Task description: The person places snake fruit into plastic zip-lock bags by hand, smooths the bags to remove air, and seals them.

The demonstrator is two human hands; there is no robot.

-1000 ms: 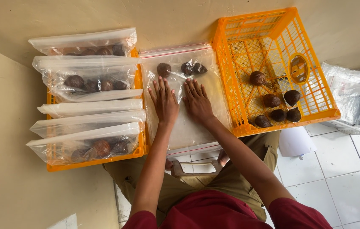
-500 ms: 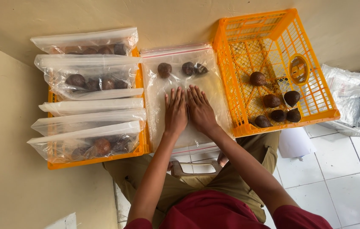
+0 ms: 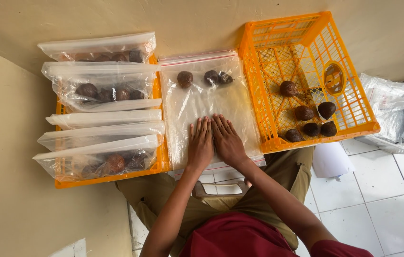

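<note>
Both hands lay flat, side by side, palms down on the clear zip bag (image 3: 202, 104): left hand (image 3: 200, 145) and right hand (image 3: 228, 142) with fingers spread out straight, gripping nothing, just pressing the plastic. The bag lay under and ahead of the fingers, between the two crates.

Risks, as I judged them:
- Right-side orange crate (image 3: 306, 43) overhung the edge near the lap; a nudge from the right forearm could tip it and spill the fruit.
- Pressing air toward the far end could roll the three snake fruits (image 3: 205, 77) beyond the fingertips, or pop the seal if shut; I couldn't tell whether it was closed.
- Scaly fruit skin could puncture thin plastic under load.
- The stack of filled bags (image 3: 99, 85) left of the fingers sat loosely overlapped on the left orange crate (image 3: 111, 177); a slide was possible.

Counts:
- Orange crates: 2.
- Bags left of the fingers: 5 visible, contents only partly countable.
- Bag under the hands: 1, holding 3 fruits.
- Loose fruits in the right crate (image 3: 311, 116): 6.
- Hands: 2.
</note>
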